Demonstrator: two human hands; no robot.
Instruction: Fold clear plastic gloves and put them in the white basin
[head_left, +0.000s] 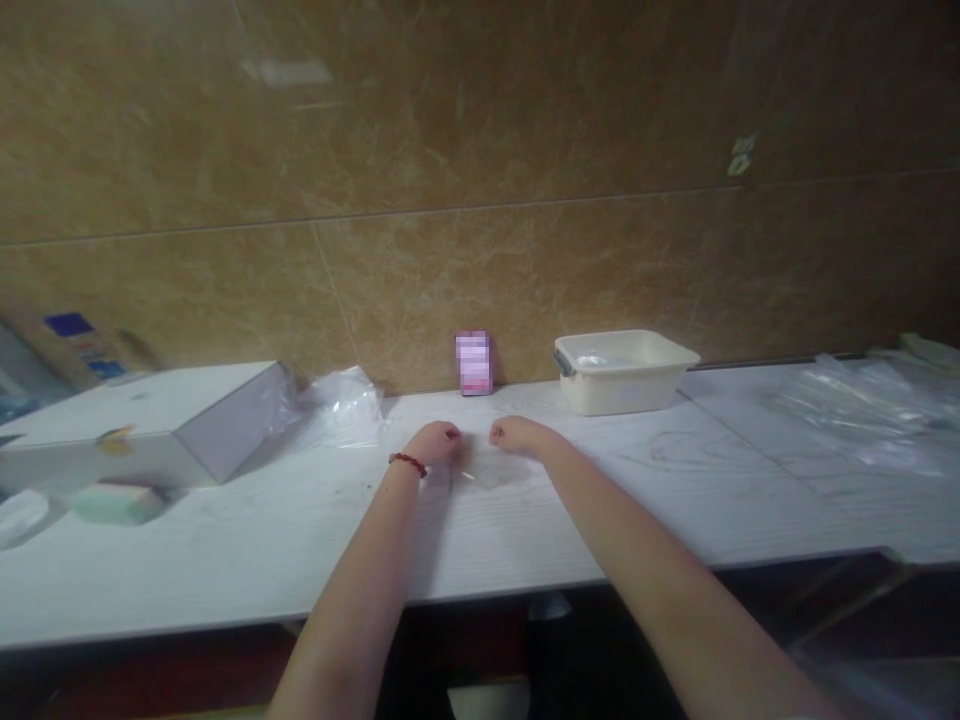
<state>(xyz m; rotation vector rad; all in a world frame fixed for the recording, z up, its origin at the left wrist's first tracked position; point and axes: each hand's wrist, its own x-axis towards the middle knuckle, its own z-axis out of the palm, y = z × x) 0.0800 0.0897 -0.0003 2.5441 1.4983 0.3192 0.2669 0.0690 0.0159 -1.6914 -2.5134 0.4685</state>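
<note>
Both my arms reach forward over a white table [225,560]. My left hand [436,443], with a red bead bracelet on the wrist, is closed in a pinch. My right hand [517,434] is closed the same way a little to its right. Between and just below the two hands lies a thin clear plastic sheet or bag [484,468], and both hands appear to pinch its upper edge. A small pink and white box [474,363] stands upright against the wall just behind the hands.
A white plastic tub [622,372] with a grey handle stands at the back right. A white box [150,420] and crumpled clear plastic [341,405] lie left, a green sponge [116,502] in front. More clear plastic [862,410] covers the right end. A brown tiled wall runs behind.
</note>
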